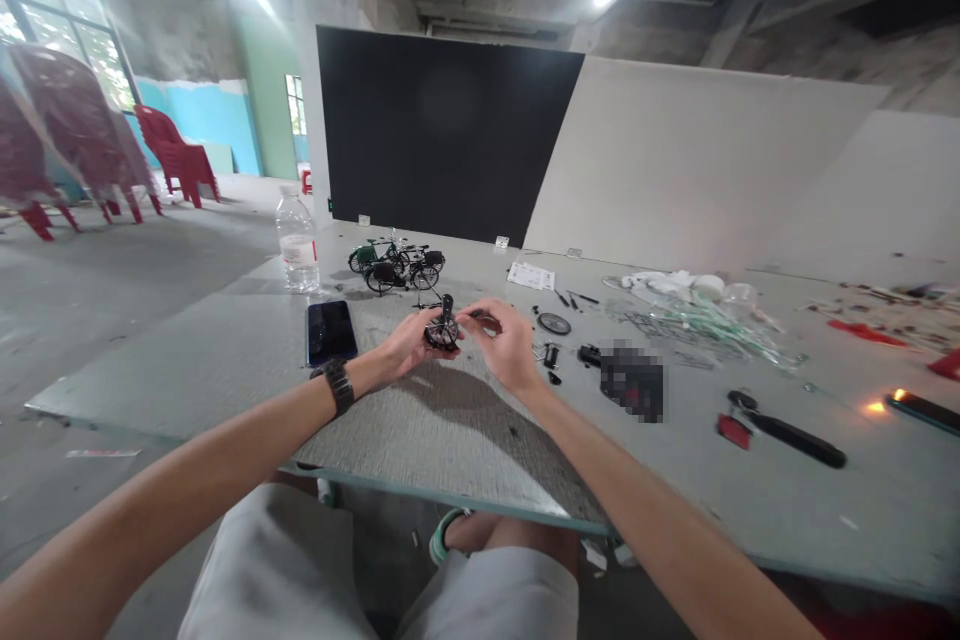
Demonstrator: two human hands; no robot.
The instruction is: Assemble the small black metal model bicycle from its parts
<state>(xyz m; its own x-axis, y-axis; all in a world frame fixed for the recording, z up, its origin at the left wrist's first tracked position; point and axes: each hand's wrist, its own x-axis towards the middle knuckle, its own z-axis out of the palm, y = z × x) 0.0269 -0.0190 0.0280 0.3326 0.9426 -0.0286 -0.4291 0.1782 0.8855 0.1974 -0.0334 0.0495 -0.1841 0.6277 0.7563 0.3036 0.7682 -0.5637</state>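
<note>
Miniature bicycle [442, 330], black metal, upright in the narrow grip of the left hand [409, 342], above the table [187, 390]; right hand [504, 345] pinching a small dark part [480, 320] just beside it; loose wheel [553, 323] lying nearby.

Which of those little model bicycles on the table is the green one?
The green model bicycle is the one at the back, on the left; the black model bicycle stands in front of it, with a black frame.
</note>
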